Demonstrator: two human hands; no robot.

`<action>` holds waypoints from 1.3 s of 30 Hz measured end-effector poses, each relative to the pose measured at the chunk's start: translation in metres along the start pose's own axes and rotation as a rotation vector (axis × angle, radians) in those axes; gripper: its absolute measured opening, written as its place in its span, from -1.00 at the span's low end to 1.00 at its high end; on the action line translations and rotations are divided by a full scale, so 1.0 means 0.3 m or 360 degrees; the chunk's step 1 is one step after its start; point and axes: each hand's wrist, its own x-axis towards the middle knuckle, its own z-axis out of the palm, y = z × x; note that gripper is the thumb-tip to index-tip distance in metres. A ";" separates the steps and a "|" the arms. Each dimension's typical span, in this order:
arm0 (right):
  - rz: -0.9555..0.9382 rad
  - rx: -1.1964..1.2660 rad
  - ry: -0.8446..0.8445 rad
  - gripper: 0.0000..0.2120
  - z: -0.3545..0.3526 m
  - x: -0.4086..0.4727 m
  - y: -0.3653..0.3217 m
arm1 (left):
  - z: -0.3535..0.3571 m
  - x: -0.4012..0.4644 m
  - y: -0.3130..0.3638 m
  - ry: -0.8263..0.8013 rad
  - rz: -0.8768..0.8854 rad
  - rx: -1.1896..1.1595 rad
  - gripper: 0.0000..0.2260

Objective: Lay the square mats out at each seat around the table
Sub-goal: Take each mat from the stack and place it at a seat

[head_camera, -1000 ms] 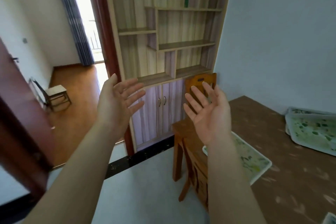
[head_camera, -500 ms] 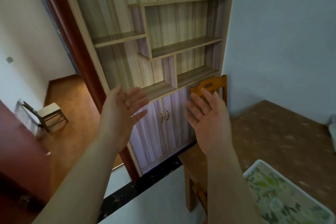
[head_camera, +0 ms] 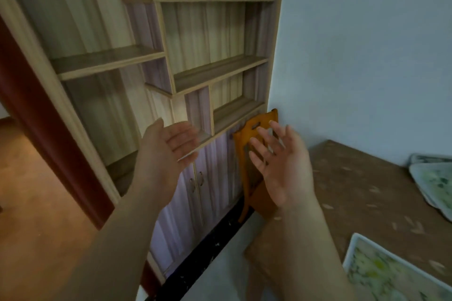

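Both hands raised, empty: left hand (head_camera: 168, 154) and right hand (head_camera: 281, 166), grip wide, palms facing. One floral square mat (head_camera: 391, 273) lies at the near counter (head_camera: 354, 190) edge; mats (head_camera: 435, 183) stacked by the wall. Likely partway; seat by the orange chair (head_camera: 254, 129) bare.

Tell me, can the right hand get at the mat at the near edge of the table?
Probably yes. The right hand is open and empty, raised above the table, and nothing lies between it and the near mat, just bare tabletop.
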 end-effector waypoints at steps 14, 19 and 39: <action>-0.0509 0.0011 0.0777 -0.60 0.188 0.166 0.055 | 0.119 0.593 0.006 -0.0863 -0.0385 -0.0123 -0.50; -0.0739 0.0097 0.1046 -0.60 0.011 0.257 -0.054 | 0.412 0.700 -0.134 -0.1159 -0.0523 -0.0041 -0.50; -0.1412 0.0589 0.1824 -0.66 -0.673 0.237 -0.427 | 1.521 0.430 -0.770 -0.2219 -0.1228 0.0341 -0.56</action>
